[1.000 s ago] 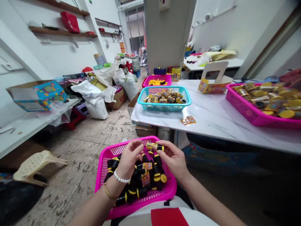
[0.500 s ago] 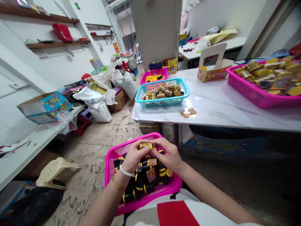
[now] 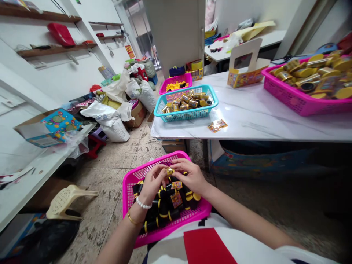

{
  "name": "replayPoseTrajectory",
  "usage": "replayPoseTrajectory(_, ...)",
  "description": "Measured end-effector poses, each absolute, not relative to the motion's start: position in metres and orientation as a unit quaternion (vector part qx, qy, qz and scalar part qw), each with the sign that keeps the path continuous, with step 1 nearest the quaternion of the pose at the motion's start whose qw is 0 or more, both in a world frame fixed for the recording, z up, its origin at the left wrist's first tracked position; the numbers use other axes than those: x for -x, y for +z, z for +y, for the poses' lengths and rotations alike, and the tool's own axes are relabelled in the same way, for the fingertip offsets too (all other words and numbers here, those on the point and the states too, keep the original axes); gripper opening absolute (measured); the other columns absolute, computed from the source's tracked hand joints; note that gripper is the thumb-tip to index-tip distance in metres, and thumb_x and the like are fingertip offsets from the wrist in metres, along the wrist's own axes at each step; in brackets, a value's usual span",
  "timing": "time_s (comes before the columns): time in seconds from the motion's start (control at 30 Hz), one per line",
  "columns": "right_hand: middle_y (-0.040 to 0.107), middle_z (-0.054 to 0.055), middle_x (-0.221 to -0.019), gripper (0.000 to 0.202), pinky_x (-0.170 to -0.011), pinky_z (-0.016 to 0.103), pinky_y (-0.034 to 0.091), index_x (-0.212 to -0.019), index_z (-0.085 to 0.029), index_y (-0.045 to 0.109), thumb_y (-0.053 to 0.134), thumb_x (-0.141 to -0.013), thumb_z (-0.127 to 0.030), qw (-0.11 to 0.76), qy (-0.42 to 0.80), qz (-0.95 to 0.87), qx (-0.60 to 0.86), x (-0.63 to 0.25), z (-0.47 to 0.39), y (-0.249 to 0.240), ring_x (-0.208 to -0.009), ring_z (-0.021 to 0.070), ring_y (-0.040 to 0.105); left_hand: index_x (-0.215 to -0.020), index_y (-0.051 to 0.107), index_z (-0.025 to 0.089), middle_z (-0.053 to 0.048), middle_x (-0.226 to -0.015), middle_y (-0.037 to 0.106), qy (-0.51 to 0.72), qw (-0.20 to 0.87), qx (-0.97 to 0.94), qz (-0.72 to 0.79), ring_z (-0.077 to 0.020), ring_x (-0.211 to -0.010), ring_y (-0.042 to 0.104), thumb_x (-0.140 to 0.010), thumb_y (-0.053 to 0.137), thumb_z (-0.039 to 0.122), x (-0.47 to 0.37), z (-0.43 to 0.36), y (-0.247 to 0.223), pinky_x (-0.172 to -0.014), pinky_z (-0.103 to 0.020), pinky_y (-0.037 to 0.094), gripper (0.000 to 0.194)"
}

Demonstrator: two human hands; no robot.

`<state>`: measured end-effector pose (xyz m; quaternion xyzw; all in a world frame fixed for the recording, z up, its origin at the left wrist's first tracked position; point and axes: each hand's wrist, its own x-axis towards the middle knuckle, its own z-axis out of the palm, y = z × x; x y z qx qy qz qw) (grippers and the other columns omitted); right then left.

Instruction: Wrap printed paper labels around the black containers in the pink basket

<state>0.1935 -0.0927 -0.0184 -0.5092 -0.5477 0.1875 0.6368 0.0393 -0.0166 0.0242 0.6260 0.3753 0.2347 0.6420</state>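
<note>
A small gold-and-yellow cylinder (image 3: 170, 171) is held between my two hands, above a pink basket (image 3: 127, 205). My left hand (image 3: 154, 180), with a pearl bracelet at its wrist, pinches it from the left. Fingers of my right hand (image 3: 192, 176) close on its right side. Black cylinders with yellow rims (image 3: 162, 209) fill the basket under my hands. On top of them lie two printed orange stickers or labels (image 3: 176, 200). My fingertips partly hide the small cylinder.
On the white marble-pattern table (image 3: 242, 121) stand a turquoise basket (image 3: 187, 114) of gold cylinders, a large pink basket (image 3: 299, 101), a small pink basket (image 3: 162, 88) and a printed carton (image 3: 244, 78). A few labels (image 3: 217, 125) lie near its edge. A beige stool (image 3: 62, 200) is at left.
The small cylinder has been turned between my fingers, and its end now shows more. My right hand's fingers have spread slightly over it. The whole view has shifted a little.
</note>
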Motion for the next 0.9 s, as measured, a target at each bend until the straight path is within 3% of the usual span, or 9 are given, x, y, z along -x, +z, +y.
replayPoseTrajectory(0.1, 0.069, 0.006, -0.106, 0.025, -0.090, 0.035, 0.053, -0.103, -0.023, 0.070, 0.066, -0.080, -0.015, 0.609, 0.202, -0.579, 0.503, -0.197, -0.095, -0.022, -0.099, 0.0184, 0.066, -0.098, 0.061, 0.015, 0.001, -0.068, 0.061, 0.197, 0.698, -0.566, 0.392, -0.0071, -0.048, 0.051, -0.077, 0.067, 0.049, -0.030, -0.019, 0.018, -0.045, -0.019, 0.039, 0.040)
replayPoseTrajectory(0.2, 0.070, 0.005, -0.102, 0.032, -0.079, 0.029, 0.057, -0.113, -0.022, 0.066, 0.065, -0.082, -0.019, 0.580, 0.264, -0.587, 0.499, -0.198, -0.096, -0.024, -0.091, 0.0167, 0.067, -0.098, 0.061, 0.015, 0.000, -0.072, 0.062, 0.207, 0.707, -0.547, 0.398, -0.0048, -0.046, 0.049, -0.076, 0.071, 0.043, -0.025, -0.022, 0.016, -0.044, -0.018, 0.038, 0.037)
replayPoseTrajectory(0.3, 0.070, 0.005, -0.098, 0.023, -0.072, 0.026, 0.057, -0.106, -0.022, 0.068, 0.063, -0.083, -0.019, 0.570, 0.279, -0.596, 0.492, -0.200, -0.097, -0.022, -0.087, 0.0154, 0.067, -0.099, 0.061, 0.016, 0.000, -0.073, 0.062, 0.205, 0.704, -0.549, 0.401, -0.0059, -0.047, 0.051, -0.075, 0.072, 0.042, -0.024, -0.024, 0.018, -0.044, -0.019, 0.040, 0.038)
replayPoseTrajectory(0.47, 0.070, 0.006, -0.097, 0.020, -0.083, 0.033, 0.057, -0.099, -0.021, 0.068, 0.066, -0.079, -0.017, 0.574, 0.207, -0.638, 0.470, -0.198, -0.097, -0.019, -0.093, 0.0179, 0.066, -0.099, 0.062, 0.014, -0.001, -0.071, 0.062, 0.186, 0.692, -0.584, 0.382, -0.0096, -0.053, 0.054, -0.076, 0.070, 0.043, -0.024, -0.029, 0.017, -0.050, -0.021, 0.043, 0.037)
replayPoseTrajectory(0.63, 0.072, 0.003, -0.078, 0.024, -0.060, 0.028, 0.059, -0.088, -0.017, 0.068, 0.076, -0.070, -0.030, 0.628, 0.429, -0.443, 0.475, -0.181, -0.091, -0.037, -0.067, 0.0164, 0.069, -0.097, 0.064, 0.018, -0.003, -0.084, 0.064, 0.259, 0.580, -0.679, 0.367, -0.0144, -0.075, 0.059, -0.076, 0.070, 0.034, -0.024, -0.032, 0.012, -0.072, -0.025, 0.047, 0.027)
replayPoseTrajectory(0.7, 0.071, 0.002, -0.074, 0.026, -0.060, 0.029, 0.058, -0.085, -0.016, 0.067, 0.078, -0.067, -0.032, 0.623, 0.491, -0.392, 0.466, -0.178, -0.090, -0.042, -0.064, 0.0164, 0.069, -0.100, 0.065, 0.018, -0.005, -0.093, 0.066, 0.252, 0.572, -0.696, 0.354, -0.0171, -0.085, 0.060, -0.077, 0.069, 0.033, -0.021, -0.031, 0.010, -0.078, -0.027, 0.047, 0.028)
replayPoseTrajectory(0.8, 0.071, 0.005, -0.083, 0.022, -0.070, 0.032, 0.058, -0.088, -0.017, 0.068, 0.076, -0.070, -0.027, 0.626, 0.431, -0.453, 0.467, -0.179, -0.093, -0.043, -0.075, 0.0179, 0.068, -0.110, 0.060, 0.019, -0.005, -0.088, 0.064, 0.204, 0.618, -0.670, 0.358, -0.0165, -0.075, 0.060, -0.081, 0.064, 0.040, -0.015, -0.031, 0.006, -0.068, -0.027, 0.047, 0.036)
replayPoseTrajectory(0.9, 0.069, 0.007, -0.091, 0.019, -0.077, 0.035, 0.055, -0.088, -0.021, 0.070, 0.074, -0.071, -0.024, 0.624, 0.307, -0.537, 0.478, -0.177, -0.100, -0.037, -0.086, 0.0207, 0.065, -0.099, 0.058, 0.021, 0.001, -0.065, 0.054, 0.206, 0.638, -0.624, 0.401, -0.0122, -0.053, 0.050, -0.085, 0.055, 0.050, -0.010, -0.036, 0.003, -0.052, -0.025, 0.038, 0.032)
